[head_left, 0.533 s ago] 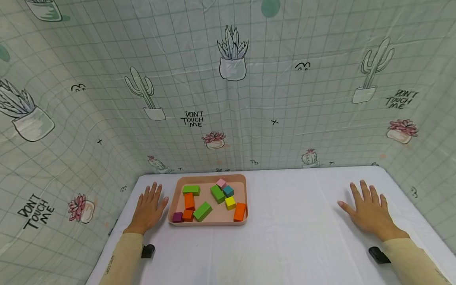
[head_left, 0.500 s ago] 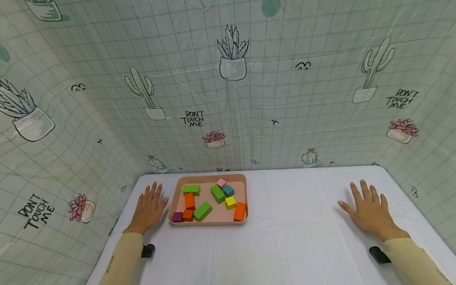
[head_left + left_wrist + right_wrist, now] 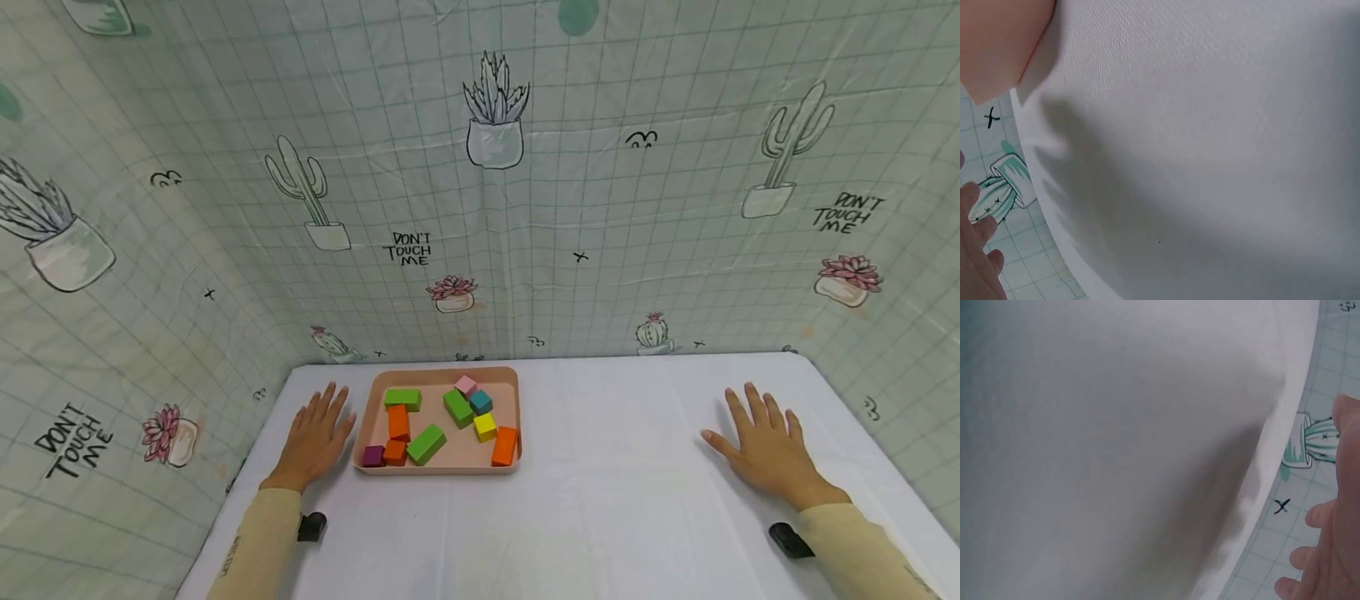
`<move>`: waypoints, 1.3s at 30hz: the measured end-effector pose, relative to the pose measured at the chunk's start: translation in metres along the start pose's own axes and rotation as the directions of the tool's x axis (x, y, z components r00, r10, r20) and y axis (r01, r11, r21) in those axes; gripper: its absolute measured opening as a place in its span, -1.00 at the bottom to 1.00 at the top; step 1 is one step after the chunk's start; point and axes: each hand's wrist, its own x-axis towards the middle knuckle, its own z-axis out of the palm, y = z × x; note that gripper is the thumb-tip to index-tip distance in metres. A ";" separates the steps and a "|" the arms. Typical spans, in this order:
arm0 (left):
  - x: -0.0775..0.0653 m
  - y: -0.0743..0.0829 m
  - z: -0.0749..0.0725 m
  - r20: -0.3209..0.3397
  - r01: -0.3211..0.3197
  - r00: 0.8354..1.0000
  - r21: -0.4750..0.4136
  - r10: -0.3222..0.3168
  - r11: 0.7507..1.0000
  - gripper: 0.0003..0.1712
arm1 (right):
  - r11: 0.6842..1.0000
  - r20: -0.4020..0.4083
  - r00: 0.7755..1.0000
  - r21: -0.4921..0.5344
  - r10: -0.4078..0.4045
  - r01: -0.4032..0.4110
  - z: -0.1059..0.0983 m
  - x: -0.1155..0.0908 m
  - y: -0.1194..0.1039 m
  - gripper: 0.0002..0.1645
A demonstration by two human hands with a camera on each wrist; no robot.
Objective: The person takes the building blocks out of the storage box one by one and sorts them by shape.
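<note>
My left hand [image 3: 309,443] is at the left of the white table, palm down with straight fingers, holding nothing. Just right of its thumb lies a shallow peach-coloured tray [image 3: 442,471]. Inside the tray are green blocks, one of them [image 3: 427,445] near the front, and orange blocks, one [image 3: 505,447] at the right end. A purple cube [image 3: 373,456], a yellow cube [image 3: 485,427], a blue cube [image 3: 481,403] and a pink cube [image 3: 466,385] lie there too. Far to the right, my right hand [image 3: 768,454] spreads its fingers over the table, holding nothing.
A white cloth covers the table [image 3: 600,483]. Behind and at both sides hangs a grid-patterned curtain [image 3: 525,208] with cactus drawings. A black wrist device shows beside the left sleeve [image 3: 258,542] and another beside the right sleeve [image 3: 862,550].
The right hand has shifted a little to the left, and the left hand slightly to the right. The tray and its blocks stay as they were.
</note>
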 end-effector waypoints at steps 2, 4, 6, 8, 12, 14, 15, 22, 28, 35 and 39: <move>0.001 0.000 0.000 -0.017 -0.013 1.000 0.003 0.013 1.000 -0.28 | 1.000 -0.012 1.000 -0.004 -0.011 0.011 0.002 0.000 -0.002 0.12; 0.001 -0.001 0.001 -0.039 -0.031 0.999 -0.003 0.031 1.000 -0.31 | 1.000 -0.025 0.999 -0.009 -0.022 0.022 0.004 -0.001 -0.003 0.11; 0.002 -0.001 0.001 -0.062 -0.052 0.997 -0.025 0.051 0.998 -0.34 | 0.999 -0.042 0.999 -0.016 -0.032 0.031 0.005 -0.001 -0.004 0.09; 0.002 0.000 0.000 -0.084 -0.069 0.994 -0.055 0.065 0.996 -0.36 | 0.999 -0.056 0.998 -0.016 -0.042 0.041 0.006 -0.001 -0.005 0.07; 0.002 0.003 -0.003 -0.088 -0.052 0.995 -0.158 0.039 0.986 -0.39 | 0.998 -0.083 0.995 -0.021 -0.062 0.061 0.006 -0.001 -0.007 0.05; 0.002 0.007 -0.004 -0.078 -0.036 0.997 -0.224 0.019 0.974 -0.41 | 0.997 -0.093 0.993 -0.026 -0.070 0.068 0.007 -0.001 -0.008 0.04; 0.002 0.009 -0.005 -0.075 -0.030 0.997 -0.256 0.011 0.966 -0.42 | 0.997 -0.096 0.993 -0.028 -0.072 0.070 0.007 -0.001 -0.009 0.03; 0.001 0.024 -0.006 -0.080 0.019 0.995 -0.409 -0.056 0.912 -0.52 | 0.997 -0.079 0.994 -0.020 -0.075 0.074 0.004 -0.004 -0.017 0.02; 0.003 0.027 -0.002 -0.095 0.048 0.989 -0.508 -0.111 0.860 -0.58 | 0.996 -0.085 0.992 -0.025 -0.090 0.088 0.004 -0.004 -0.021 -0.01; 0.003 0.025 0.004 -0.110 0.049 0.986 -0.543 -0.128 0.838 -0.62 | 0.990 -0.120 0.983 -0.036 -0.138 0.134 0.008 -0.005 -0.025 -0.03; 0.002 0.025 0.005 -0.115 0.048 0.984 -0.569 -0.137 0.821 -0.62 | 0.988 -0.127 0.980 -0.039 -0.154 0.150 0.008 -0.005 -0.028 -0.04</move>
